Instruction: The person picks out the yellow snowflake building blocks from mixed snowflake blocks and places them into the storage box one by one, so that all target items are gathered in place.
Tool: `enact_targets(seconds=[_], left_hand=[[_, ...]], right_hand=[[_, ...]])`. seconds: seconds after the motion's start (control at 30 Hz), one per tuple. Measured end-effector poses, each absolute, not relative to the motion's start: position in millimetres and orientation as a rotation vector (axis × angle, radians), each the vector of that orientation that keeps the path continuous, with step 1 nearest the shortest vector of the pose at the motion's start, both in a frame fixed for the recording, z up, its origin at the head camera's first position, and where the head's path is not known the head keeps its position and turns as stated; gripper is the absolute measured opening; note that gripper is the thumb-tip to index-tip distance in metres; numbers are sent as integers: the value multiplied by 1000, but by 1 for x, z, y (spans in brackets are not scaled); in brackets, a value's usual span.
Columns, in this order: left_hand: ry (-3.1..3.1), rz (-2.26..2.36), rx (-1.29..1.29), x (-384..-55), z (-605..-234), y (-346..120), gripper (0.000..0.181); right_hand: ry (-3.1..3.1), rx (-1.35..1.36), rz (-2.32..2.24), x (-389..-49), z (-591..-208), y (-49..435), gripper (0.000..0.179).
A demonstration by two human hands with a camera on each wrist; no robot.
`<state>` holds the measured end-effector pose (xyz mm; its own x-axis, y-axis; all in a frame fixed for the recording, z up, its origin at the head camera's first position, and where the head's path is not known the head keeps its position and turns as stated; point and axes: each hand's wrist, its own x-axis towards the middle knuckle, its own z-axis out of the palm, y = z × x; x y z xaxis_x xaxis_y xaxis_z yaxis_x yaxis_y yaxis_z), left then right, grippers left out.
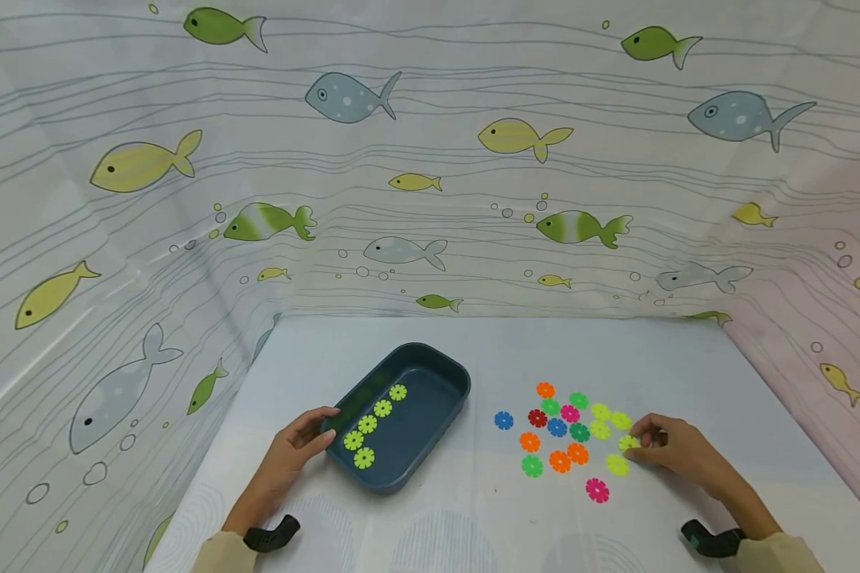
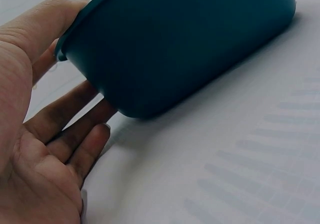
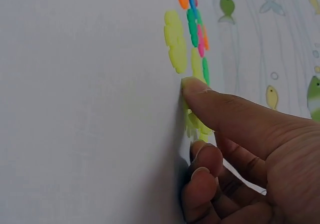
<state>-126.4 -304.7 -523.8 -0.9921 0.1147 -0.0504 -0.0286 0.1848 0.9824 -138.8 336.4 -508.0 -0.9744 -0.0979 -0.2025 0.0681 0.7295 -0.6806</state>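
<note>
At the left of the table, my left hand (image 1: 284, 455) grips the near-left corner of a dark blue tray (image 1: 412, 434). In the left wrist view the thumb lies at the tray's rim and the other fingers touch its outer wall. Several yellow notched plastic discs (image 1: 368, 424) lie in the tray. My right hand (image 1: 686, 455), at the right edge of a loose group of discs, pinches a yellow disc (image 1: 627, 442) between thumb and fingers at the tabletop. Part of that disc is hidden by the fingers. Other yellow discs (image 1: 600, 430) lie just beside it.
Orange discs (image 1: 560, 461), green discs (image 1: 532, 465), blue discs (image 1: 504, 420), pink discs (image 1: 597, 490) and a dark red disc (image 1: 537, 418) are scattered right of the tray. A fish-patterned sheet (image 1: 466, 215) hangs behind and beside the white table (image 1: 487, 525).
</note>
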Motion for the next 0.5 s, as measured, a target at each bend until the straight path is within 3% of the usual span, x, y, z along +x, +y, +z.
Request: enact_targets(seconds=[0.5], left_hand=[[2321,1939,70,-125,-522,-304,48]], right_hand=[[2706,-69,-1136,-137,-509,339,37]])
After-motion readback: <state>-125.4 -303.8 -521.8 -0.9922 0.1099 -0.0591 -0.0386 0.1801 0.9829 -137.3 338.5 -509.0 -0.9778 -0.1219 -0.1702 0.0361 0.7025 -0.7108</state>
